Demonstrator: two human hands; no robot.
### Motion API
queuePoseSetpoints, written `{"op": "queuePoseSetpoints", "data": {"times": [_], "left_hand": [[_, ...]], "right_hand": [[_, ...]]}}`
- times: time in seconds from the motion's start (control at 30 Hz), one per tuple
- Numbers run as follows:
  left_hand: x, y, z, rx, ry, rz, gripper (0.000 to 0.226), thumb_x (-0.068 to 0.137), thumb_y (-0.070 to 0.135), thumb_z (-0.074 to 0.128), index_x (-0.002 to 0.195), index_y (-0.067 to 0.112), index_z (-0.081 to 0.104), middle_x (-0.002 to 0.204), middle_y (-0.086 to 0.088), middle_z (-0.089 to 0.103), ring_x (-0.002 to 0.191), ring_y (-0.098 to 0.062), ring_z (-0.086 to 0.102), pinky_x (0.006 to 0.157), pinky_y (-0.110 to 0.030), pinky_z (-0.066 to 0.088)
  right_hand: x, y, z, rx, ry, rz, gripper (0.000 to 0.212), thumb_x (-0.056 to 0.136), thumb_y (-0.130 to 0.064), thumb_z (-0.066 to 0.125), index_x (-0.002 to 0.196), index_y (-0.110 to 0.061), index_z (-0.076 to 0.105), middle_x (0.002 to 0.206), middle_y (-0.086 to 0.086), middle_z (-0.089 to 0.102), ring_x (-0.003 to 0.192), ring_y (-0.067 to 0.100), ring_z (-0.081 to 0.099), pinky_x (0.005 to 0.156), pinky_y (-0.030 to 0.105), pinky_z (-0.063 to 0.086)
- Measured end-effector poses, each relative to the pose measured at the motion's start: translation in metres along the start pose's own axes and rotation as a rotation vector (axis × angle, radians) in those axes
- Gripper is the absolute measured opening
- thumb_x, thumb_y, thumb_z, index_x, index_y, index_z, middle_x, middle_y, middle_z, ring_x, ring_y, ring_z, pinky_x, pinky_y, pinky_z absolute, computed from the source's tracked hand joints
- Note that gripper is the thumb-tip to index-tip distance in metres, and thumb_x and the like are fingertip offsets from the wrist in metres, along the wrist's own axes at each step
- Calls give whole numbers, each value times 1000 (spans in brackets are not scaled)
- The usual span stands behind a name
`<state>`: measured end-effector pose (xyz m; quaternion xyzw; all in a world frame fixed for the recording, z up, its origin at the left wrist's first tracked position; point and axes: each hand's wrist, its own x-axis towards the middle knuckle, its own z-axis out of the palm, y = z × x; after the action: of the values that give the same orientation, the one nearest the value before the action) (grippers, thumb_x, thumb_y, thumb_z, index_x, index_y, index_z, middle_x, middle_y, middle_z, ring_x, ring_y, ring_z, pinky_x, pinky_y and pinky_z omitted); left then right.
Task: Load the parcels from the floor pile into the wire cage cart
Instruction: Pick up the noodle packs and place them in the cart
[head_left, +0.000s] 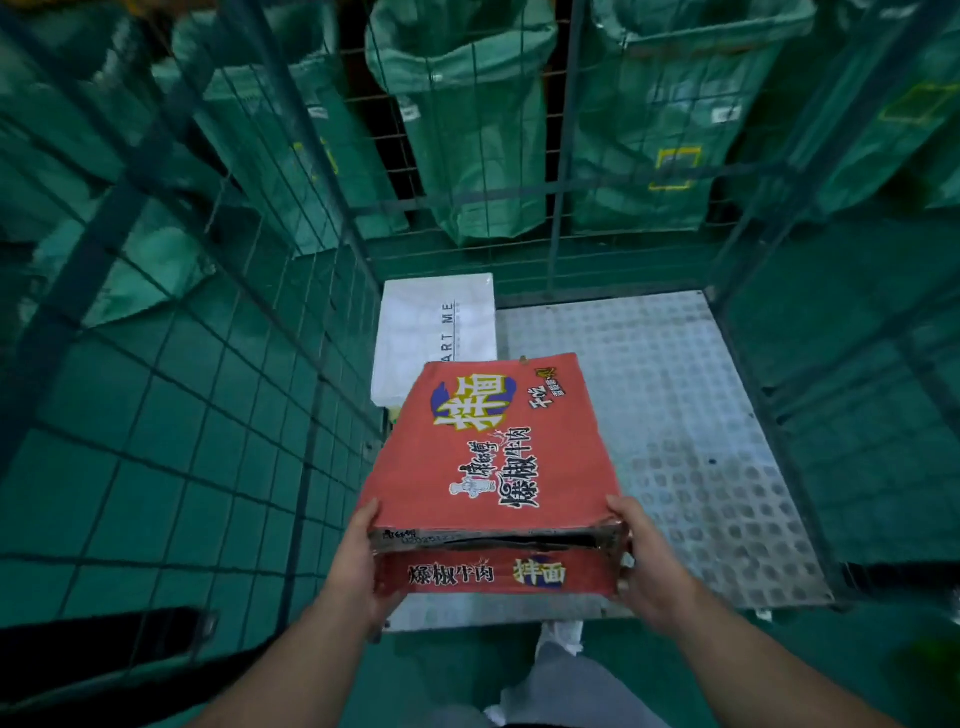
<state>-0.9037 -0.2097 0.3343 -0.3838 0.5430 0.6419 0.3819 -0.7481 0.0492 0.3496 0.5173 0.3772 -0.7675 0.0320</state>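
Fig.: view down into the wire cage cart (769, 431), its open side toward me. My left hand (358, 564) and right hand (649, 569) hold the red carton (493, 457) by its near end, one at each corner. Thumbs lie on top and fingers curl beneath, so each grip is closed on the carton. The carton hangs over the cart's front-left area. Its far edge overlaps the white box (436, 327) in this view; contact there can't be judged, poss. a gap. The white box lies flat in the far-left corner, alongside the left mesh wall (322, 395) and close to the back mesh. Open room: the perforated floor plate (675, 415) shows to the right of both boxes, from front lip to back mesh and across to the right wall. Green sacks (467, 130) hang beyond the back mesh.
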Motion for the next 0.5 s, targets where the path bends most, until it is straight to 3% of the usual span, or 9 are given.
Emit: {"op": "queuePoseSetpoints", "data": {"times": [0.1,0.23,0.33,0.43,0.5], "left_hand": [[20,11,30,-46,12,44,58,88,58,68,126,14,66,113,-19,75,109,-38,71,104,-59,49],[39,28,61,-98,93,85,51,92,54,66,128,18,64,116,-14,73,110,-30,67,110,-50,47],[61,45,73,-121,133,119,51,90,52,69,129,21,62,120,-12,69,109,-26,64,108,-46,48],[108,68,77,-123,182,152,59,82,53,75,128,18,63,118,-15,71,108,-27,65,104,-44,51],[143,80,80,-139,186,178,62,83,55,74,127,13,63,120,-16,70,112,-27,65,105,-44,50]], "right_hand": [[40,-36,1,-72,14,37,27,93,-49,61,96,-25,73,96,5,79,108,32,67,110,63,43],[94,-78,13,-92,-10,75,38,82,-56,69,105,-26,73,115,11,76,111,33,68,109,62,45],[122,-105,38,-74,-37,104,27,90,-51,63,98,-26,71,99,3,77,97,26,68,86,43,55],[163,-120,65,-106,-40,101,25,94,-48,60,89,-25,67,83,-2,75,87,22,62,85,41,50],[191,-128,83,-110,-57,72,26,100,-43,54,88,-23,65,67,-7,73,81,19,60,77,35,46]]}}
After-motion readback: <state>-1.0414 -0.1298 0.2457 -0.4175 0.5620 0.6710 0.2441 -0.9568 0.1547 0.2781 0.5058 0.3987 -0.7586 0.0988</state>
